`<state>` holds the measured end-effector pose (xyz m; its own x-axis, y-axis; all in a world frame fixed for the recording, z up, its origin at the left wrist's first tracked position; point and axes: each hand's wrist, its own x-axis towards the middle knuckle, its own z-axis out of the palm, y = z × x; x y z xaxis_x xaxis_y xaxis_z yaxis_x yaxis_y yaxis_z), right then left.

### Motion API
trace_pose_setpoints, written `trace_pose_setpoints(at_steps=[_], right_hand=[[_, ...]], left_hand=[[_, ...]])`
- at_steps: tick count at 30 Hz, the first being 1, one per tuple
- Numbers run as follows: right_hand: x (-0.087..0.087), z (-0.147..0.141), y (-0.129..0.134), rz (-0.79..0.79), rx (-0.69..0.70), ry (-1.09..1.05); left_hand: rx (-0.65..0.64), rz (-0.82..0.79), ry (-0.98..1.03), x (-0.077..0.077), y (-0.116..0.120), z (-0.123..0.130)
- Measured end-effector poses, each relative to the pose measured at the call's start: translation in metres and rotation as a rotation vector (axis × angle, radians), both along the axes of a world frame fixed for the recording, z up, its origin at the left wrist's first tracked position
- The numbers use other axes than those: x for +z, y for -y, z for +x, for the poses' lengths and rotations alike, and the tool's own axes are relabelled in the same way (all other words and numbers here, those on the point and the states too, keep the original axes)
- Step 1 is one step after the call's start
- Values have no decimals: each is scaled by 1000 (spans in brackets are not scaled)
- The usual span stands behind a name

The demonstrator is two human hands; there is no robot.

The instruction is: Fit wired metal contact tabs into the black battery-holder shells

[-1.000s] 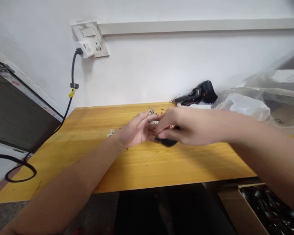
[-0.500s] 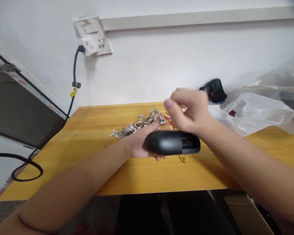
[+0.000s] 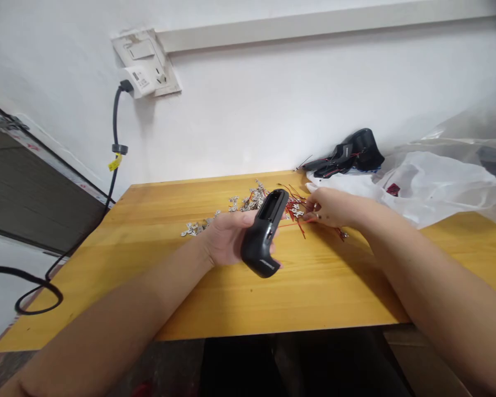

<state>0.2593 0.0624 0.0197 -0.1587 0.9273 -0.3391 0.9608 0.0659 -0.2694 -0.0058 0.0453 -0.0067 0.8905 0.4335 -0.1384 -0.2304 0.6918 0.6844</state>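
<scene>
Left edge: a dark grey panel (image 3: 25,190) with a pale striped border stands at an angle beside the tabletop.

Wall: a grimy white wall socket (image 3: 146,63) holds a white plug adapter (image 3: 136,81). From it, a black power cable (image 3: 116,121) with a yellow tag (image 3: 114,162) runs down past the tabletop's left corner and loops low at the far left.

Tabletop: a honey-yellow wooden tabletop (image 3: 273,298) carries the loose parts and both forearms.

Left hand: the left hand (image 3: 227,240) is palm up above the tabletop, its fingers curled together around a matte black plastic handheld housing (image 3: 261,237), with the thumb across its upper side.

Housing: it sits tilted in that grip, with its open rectangular end pointing away from the person, just in front of the parts pile and not touching it.

Parts: a scattered strip of small silver metal terminals (image 3: 248,201) lies across the back of the tabletop. Thin red wires (image 3: 295,210) tangle at its right end.

Right hand: the right hand (image 3: 328,207) lies just right of the wires, its fingers (image 3: 310,212) drawn together among them. Whether they pinch a wire is too small to tell.

Back right: a black device with red-and-black wires (image 3: 349,157) rests on a crumpled white plastic bag (image 3: 438,182), with clear plastic sheeting (image 3: 471,132) behind it.
</scene>
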Motion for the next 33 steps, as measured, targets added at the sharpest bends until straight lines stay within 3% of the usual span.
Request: trace_pose_setpoints(at_steps=[3, 6, 9, 12, 19, 25, 33], right_hand=[[10, 1, 1, 10, -4, -58], [18, 6, 5, 153, -27, -182], [20, 7, 11, 309, -8, -480], [23, -1, 20, 342, 7, -798], [33, -27, 33, 356, 32, -1160], [32, -43, 45, 326, -29, -1284], [16, -65, 52, 269, 12, -1401]], left_hand=[[41, 60, -37, 0, 0, 0], [129, 113, -69, 3, 2, 1], [145, 79, 8, 7, 2, 1], [135, 26, 107, 10, 1, 1], [211, 14, 49, 18, 2, 4], [245, 168, 56, 11, 5, 7], [477, 619, -49, -6, 10, 11]])
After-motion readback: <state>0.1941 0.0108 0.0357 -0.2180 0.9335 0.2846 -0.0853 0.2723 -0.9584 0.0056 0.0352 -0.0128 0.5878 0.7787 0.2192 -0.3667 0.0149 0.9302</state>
